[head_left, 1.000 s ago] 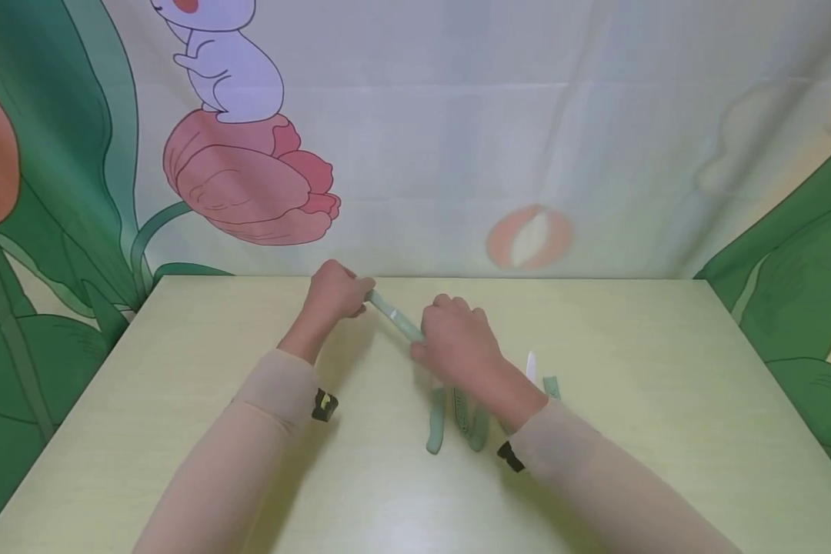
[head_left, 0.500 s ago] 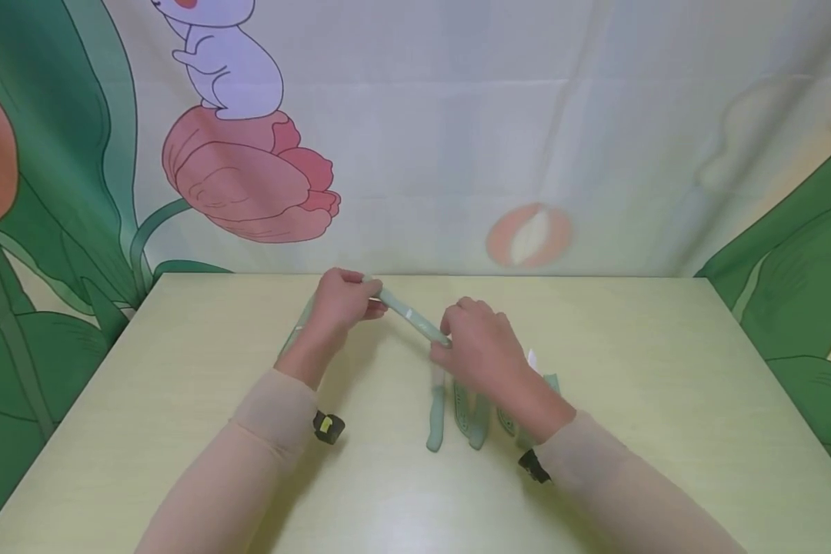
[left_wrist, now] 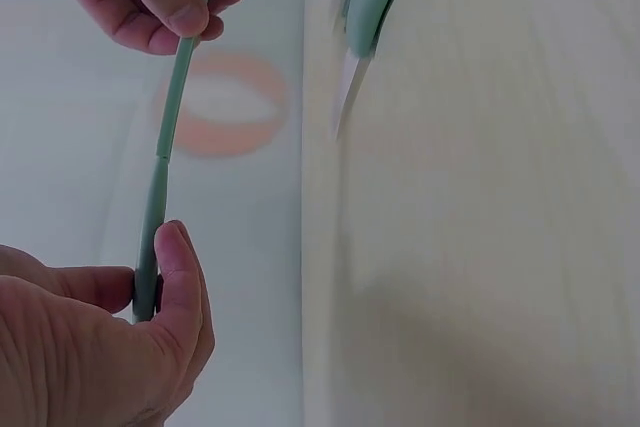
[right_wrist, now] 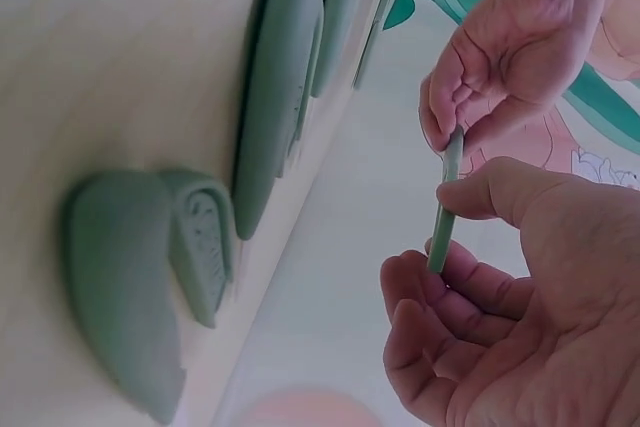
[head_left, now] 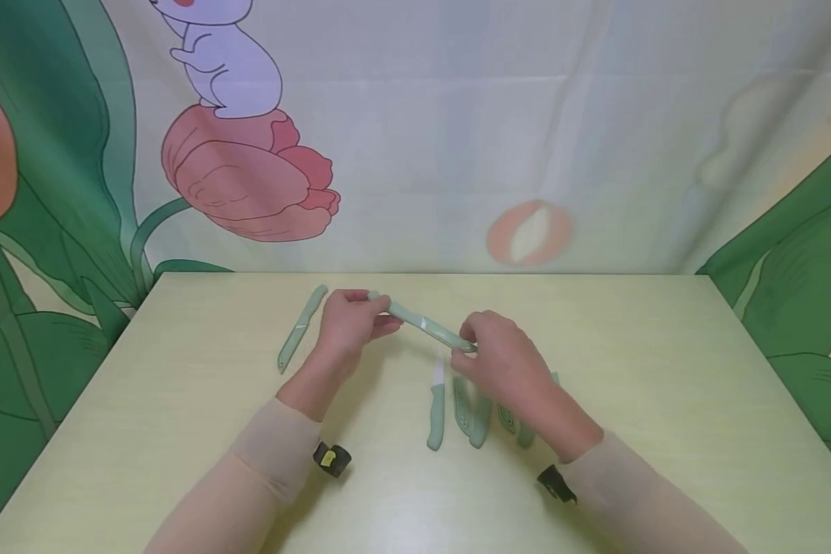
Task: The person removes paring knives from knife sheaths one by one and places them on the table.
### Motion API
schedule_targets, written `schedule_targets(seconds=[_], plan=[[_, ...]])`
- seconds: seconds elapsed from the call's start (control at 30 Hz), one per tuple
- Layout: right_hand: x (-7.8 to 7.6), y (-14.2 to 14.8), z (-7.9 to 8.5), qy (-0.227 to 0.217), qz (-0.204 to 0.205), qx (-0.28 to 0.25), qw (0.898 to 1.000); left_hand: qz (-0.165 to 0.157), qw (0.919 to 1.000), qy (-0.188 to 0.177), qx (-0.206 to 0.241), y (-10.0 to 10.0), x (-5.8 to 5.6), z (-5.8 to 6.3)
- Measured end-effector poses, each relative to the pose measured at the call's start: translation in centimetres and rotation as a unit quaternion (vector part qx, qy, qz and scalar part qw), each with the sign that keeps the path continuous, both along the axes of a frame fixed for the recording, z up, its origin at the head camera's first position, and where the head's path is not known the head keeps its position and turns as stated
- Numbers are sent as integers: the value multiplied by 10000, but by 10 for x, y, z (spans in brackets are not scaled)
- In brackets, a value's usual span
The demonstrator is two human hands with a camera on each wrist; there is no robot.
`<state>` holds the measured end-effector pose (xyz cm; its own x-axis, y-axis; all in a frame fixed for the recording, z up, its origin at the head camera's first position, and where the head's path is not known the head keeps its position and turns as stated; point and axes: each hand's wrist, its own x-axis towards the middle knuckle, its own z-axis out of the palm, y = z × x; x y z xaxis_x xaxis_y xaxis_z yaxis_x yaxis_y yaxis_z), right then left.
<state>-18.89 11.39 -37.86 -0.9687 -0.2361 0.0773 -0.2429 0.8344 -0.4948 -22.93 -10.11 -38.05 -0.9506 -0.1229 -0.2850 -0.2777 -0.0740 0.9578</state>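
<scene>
Both hands hold a pale green sheathed knife [head_left: 425, 325] above the table, slanting down to the right. My left hand [head_left: 349, 323] pinches the handle end between thumb and fingers. At the sheath end, my right hand [head_left: 502, 358] pinches the tip; in the right wrist view its thumb [right_wrist: 480, 192] lies along the sheath. A short white strip of blade shows where handle and sheath meet. Left of my left hand lies another sheathed knife [head_left: 302, 329]. Below the hands is a bare knife [head_left: 436, 415] with a white blade, beside a loose sheath [head_left: 462, 404].
Further right lie a second green knife handle [head_left: 481, 423], another sheath [head_left: 506, 419] and a third handle [head_left: 525, 435], partly under my right arm. The pale table [head_left: 180, 400] ends at a printed curtain [head_left: 415, 154] behind.
Both hands have moved right and toward me, carrying the sheathed knife. The left arm has uncovered the sheathed knife lying at left. My right hand now hides a white blade tip seen earlier.
</scene>
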Motion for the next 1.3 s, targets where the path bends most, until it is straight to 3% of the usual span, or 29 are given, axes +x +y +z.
schedule_targets(seconds=[0.47,1.0,1.3], plan=[[4,23,-8,220,41,-264,9994,-66,9960,-23,889,10,20,-15],[3,44,-10,575,117,-339,9977,-466,9912,-176,1228,18,39,-17],[2,51,-14,826,272,-349,9956,-553,9886,-263,1378,22,42,-20]])
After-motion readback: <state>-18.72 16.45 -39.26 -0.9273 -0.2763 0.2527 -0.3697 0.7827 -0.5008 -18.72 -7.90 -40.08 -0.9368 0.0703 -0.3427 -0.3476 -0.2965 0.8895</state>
